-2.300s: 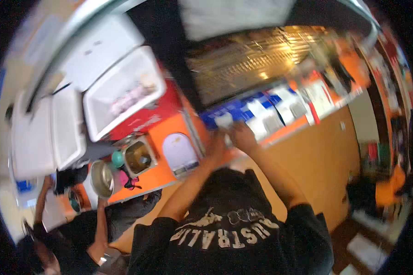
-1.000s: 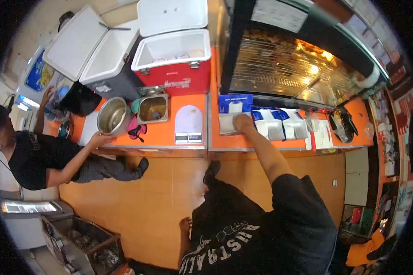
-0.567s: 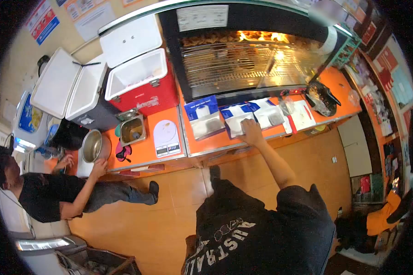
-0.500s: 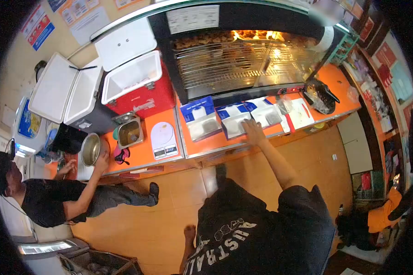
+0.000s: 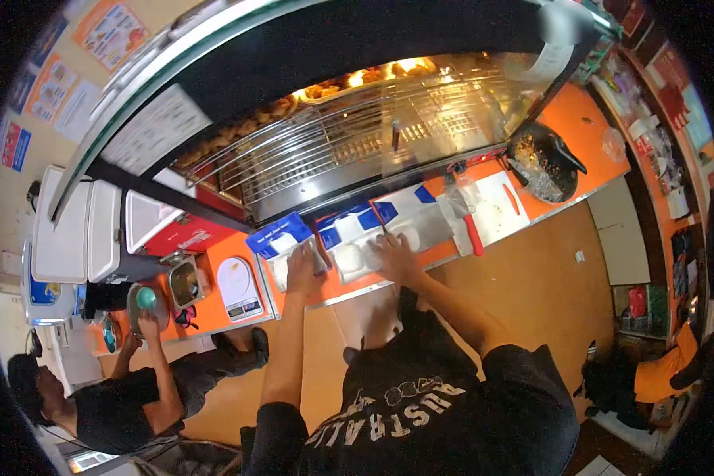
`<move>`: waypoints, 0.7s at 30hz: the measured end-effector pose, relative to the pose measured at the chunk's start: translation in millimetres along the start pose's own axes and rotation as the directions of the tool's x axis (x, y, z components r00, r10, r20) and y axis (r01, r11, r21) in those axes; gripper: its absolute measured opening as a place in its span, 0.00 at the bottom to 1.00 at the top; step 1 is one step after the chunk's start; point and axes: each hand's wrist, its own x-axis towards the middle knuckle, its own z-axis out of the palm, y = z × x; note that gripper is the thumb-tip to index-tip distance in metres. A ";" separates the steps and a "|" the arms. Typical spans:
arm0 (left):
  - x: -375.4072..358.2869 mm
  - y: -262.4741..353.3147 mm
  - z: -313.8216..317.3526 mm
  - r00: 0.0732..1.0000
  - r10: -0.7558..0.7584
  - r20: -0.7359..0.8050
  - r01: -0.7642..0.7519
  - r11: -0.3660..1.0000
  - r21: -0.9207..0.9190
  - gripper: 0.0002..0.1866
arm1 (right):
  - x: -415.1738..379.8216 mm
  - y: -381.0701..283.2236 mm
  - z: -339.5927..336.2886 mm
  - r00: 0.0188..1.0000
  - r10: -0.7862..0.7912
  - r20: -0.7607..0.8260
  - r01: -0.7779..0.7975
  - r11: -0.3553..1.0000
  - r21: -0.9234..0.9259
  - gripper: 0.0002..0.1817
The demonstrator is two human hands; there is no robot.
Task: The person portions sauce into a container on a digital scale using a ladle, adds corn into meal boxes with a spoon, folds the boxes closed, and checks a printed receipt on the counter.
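Observation:
My left hand [image 5: 301, 270] lies on the lower part of the leftmost blue-and-white packet [image 5: 282, 232], its fingers stretched out. Beside it is a middle blue-and-white packet [image 5: 349, 258] with a pale, cloudy lower part. My right hand [image 5: 394, 258] rests with spread fingers where that packet meets the right-hand blue-and-white packet [image 5: 430, 224]. All three packets lie side by side along the orange counter's front. To their right, a red-handled knife [image 5: 474, 236] points away from me, near a white cutting board [image 5: 496, 208].
A glass-fronted cabinet [image 5: 357, 151] with wire racks and flames stands behind the packets. Right of the board is a black pan [image 5: 543, 163]. A kitchen scale [image 5: 236, 284] and metal container [image 5: 185, 283] sit left. A co-worker [image 5: 127, 397] holds a green cup [image 5: 146, 298] over a metal bowl.
My left hand has come up from beside my body onto the leftmost packet. My right hand remains at the packets. The view has turned, and the co-worker now has a green cup at the bowl.

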 end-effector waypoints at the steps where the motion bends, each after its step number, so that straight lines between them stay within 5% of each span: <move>1: 5.3 -3.5 3.4 0.999 0.012 0.038 -0.013 0.999 0.031 0.42 | 0.6 -0.9 -7.6 1.000 0.000 -0.022 0.000 1.000 0.020 0.42; 6: 10.3 -11.7 8.0 0.977 -0.046 0.208 0.041 0.999 0.024 0.34 | 7.9 8.2 -11.8 0.992 -0.017 0.125 0.021 0.999 -0.028 0.39; 10: 7.6 -15.2 -0.4 0.983 -0.005 0.183 0.000 1.000 0.027 0.33 | 10.2 14.8 5.9 0.996 -0.026 0.084 0.022 0.998 0.057 0.37; 12: 5.4 -33.0 21.4 0.991 0.122 0.061 -0.117 0.990 -0.076 0.37 | 9.8 6.6 -32.3 0.964 -0.037 0.264 0.066 0.992 -0.104 0.33; 13: 6.8 -24.6 17.3 0.987 0.162 0.017 -0.161 0.985 -0.060 0.40 | -5.6 16.6 5.3 0.997 -0.076 0.026 0.079 0.987 -0.138 0.38; 14: 8.0 -16.4 13.3 0.979 0.202 -0.026 -0.203 0.978 -0.041 0.44 | -15.7 12.7 -12.5 0.998 -0.068 -0.003 0.068 0.996 0.060 0.43; 16: -13.6 -6.1 15.0 0.993 0.112 0.045 -0.118 0.978 0.172 0.49 | -31.0 12.1 -55.3 0.987 -0.062 0.146 0.037 0.985 0.166 0.41; 18: -46.7 13.9 8.0 0.989 0.092 -0.120 -0.104 0.990 -0.098 0.47 | -54.9 27.6 -63.8 0.933 -0.071 0.354 -0.087 0.907 0.412 0.39; 21: -99.3 47.8 8.5 0.975 -0.194 0.108 0.222 0.860 -0.460 0.31 | -117.6 57.0 -81.3 0.889 -0.205 0.409 -0.170 0.681 0.713 0.35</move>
